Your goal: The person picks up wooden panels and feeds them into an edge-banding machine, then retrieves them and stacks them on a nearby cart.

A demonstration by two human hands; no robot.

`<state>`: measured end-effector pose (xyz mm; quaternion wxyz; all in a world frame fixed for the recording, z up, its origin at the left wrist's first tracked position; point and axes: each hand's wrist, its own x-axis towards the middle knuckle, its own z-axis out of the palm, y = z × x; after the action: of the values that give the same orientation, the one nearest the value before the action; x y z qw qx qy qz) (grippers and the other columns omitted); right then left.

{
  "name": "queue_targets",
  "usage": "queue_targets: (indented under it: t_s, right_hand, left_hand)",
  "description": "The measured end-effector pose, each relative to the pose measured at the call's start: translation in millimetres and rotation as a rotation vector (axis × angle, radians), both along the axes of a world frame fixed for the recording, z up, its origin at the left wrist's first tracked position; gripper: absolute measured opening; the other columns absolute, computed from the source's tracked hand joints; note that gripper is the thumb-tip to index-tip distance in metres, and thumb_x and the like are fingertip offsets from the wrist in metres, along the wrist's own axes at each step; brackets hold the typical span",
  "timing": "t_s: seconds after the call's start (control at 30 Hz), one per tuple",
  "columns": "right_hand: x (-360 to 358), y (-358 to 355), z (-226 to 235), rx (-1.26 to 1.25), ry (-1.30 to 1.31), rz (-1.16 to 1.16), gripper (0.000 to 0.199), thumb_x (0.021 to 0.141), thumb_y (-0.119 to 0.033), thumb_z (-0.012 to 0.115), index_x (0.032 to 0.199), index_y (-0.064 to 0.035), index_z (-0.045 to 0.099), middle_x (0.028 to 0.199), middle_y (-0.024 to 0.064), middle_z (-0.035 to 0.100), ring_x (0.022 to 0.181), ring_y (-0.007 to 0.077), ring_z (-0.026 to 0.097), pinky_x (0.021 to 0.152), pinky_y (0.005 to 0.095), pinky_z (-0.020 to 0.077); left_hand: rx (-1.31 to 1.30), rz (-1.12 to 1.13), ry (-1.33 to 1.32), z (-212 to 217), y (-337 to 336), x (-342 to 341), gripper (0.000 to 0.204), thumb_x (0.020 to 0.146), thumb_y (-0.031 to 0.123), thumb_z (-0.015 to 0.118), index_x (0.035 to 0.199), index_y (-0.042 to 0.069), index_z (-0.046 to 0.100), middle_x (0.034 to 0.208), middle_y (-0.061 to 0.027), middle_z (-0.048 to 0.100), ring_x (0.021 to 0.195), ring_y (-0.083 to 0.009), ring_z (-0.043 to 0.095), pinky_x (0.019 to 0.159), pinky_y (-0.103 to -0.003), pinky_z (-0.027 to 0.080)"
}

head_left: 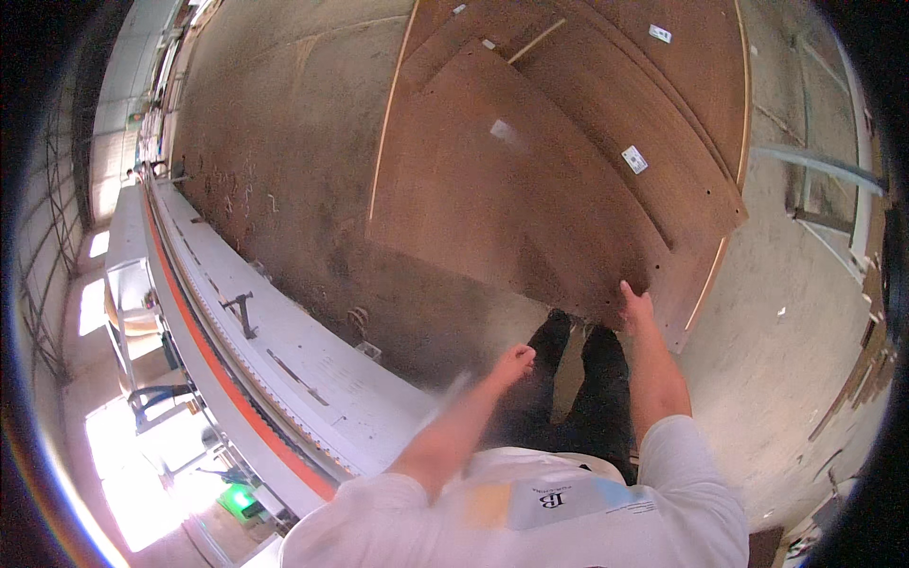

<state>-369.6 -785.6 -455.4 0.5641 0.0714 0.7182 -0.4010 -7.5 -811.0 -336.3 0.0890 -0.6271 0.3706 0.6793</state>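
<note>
My right hand [638, 309] is at the near edge of a brown wood-grain panel [454, 180], its thumb over the top face and its other fingers mostly hidden. This panel lies turned on a stack of similar brown panels [705, 123], with light edges showing at the sides. Above my left thigh, my left hand [515, 362] is closed and apart from the panels. Its curled fingers hide whatever they may hold. Small white labels [633, 159] are stuck on the panels, and a thin light strip [537, 41] lies across the far part.
Along my left runs a long machine with a white bed [284, 350] and an orange stripe [256, 412]. A metal frame [824, 170] stands at the right, near stacked wood pieces [857, 369]. Concrete floor [284, 123] stretches between machine and stack. My feet are close to the stack's near edge.
</note>
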Motion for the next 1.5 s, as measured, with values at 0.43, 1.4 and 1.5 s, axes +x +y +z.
queue_targets:
  t_s: [0.43, 1.4, 1.5]
  right_hand:
    - [-9, 99, 303, -0.067, 0.035, 0.091, 0.043, 0.086, -0.021, 0.079, 0.122, -0.0056, 0.06, 0.103, 0.0042, 0.067, 0.081, 0.0155, 0.062, 0.07, 0.0299, 0.052]
    - [26, 70, 309, -0.272, 0.097, 0.833, 0.071, 0.1, -0.053, 0.047, 0.141, 0.0048, 0.049, 0.143, 0.0175, 0.053, 0.127, 0.0349, 0.054, 0.108, 0.0458, 0.0427]
    - [94, 79, 316, -0.287, 0.091, 0.992, 0.07, 0.098, -0.053, 0.051, 0.138, 0.0046, 0.052, 0.138, 0.0169, 0.057, 0.124, 0.0342, 0.057, 0.104, 0.0462, 0.0459]
  left_hand:
    - [0.231, 1.003, 0.481, 6, -188, -133, 0.041, 0.093, 0.038, 0.07, 0.121, 0.009, 0.062, 0.112, -0.0083, 0.066, 0.101, -0.0272, 0.064, 0.084, -0.044, 0.052]
    - [-0.527, 2.009, 0.721, 268, 358, -59, 0.051, 0.099, 0.01, 0.055, 0.147, 0.011, 0.037, 0.145, -0.0133, 0.049, 0.129, -0.0344, 0.051, 0.108, -0.053, 0.042]
    - [-0.592, 2.184, 0.656, 253, 416, -45, 0.046, 0.101, 0.016, 0.055, 0.144, 0.007, 0.04, 0.143, -0.0149, 0.05, 0.127, -0.0348, 0.053, 0.106, -0.053, 0.045]
